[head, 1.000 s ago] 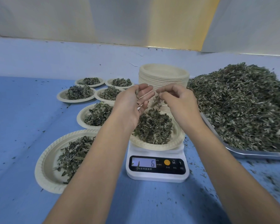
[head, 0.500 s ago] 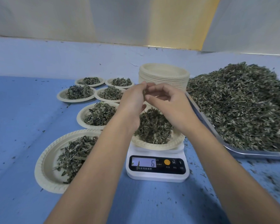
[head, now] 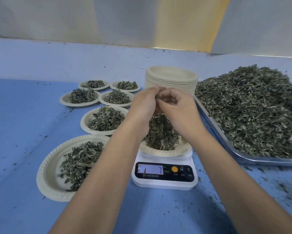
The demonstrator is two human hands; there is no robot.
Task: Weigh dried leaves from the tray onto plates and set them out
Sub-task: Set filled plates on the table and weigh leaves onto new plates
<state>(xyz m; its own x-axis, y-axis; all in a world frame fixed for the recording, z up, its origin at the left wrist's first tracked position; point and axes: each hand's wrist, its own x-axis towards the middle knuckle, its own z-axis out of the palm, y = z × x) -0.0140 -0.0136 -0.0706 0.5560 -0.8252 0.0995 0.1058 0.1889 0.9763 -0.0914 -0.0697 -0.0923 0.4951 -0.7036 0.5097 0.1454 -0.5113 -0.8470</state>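
Head view. Creased blue counter (head: 23, 115), flecked with leaf crumbs, thickest at the right near the tray. The back edge meets a pale blue upstand (head: 57, 59). Above that are white wall panels (head: 40, 17) with one yellow strip (head: 189, 22).

Writing: a flat white digital kitchen scale (head: 165, 182) sits centre front. It has a black panel, and the lit display reads 7 as far as the blur allows. There is a round orange button, with the letters "M" and "T" to its right. The small print under the display and buttons is too fine to read.

A round cream paper plate (head: 160, 153) sits on the scale with a mound of dried leaves (head: 160, 134) in it. A shallow steel tray (head: 260, 161) is on the right, just beside the scale, and carries the big heap of dried green-grey leaves (head: 251, 112). A tall stack of empty cream plates (head: 171, 76) stands behind the scale, by the tray's far-left corner. Six filled cream plates (head: 49, 173) are set out on the left: one nearest, one behind it, then two rows of two.

Left hand (head: 143, 105) and right hand (head: 179, 110) meet above the plate on the scale. The fingers (head: 168, 98) of both are curled in, tips bunched and touching each other. Can't tell if any leaf is pinched between them.
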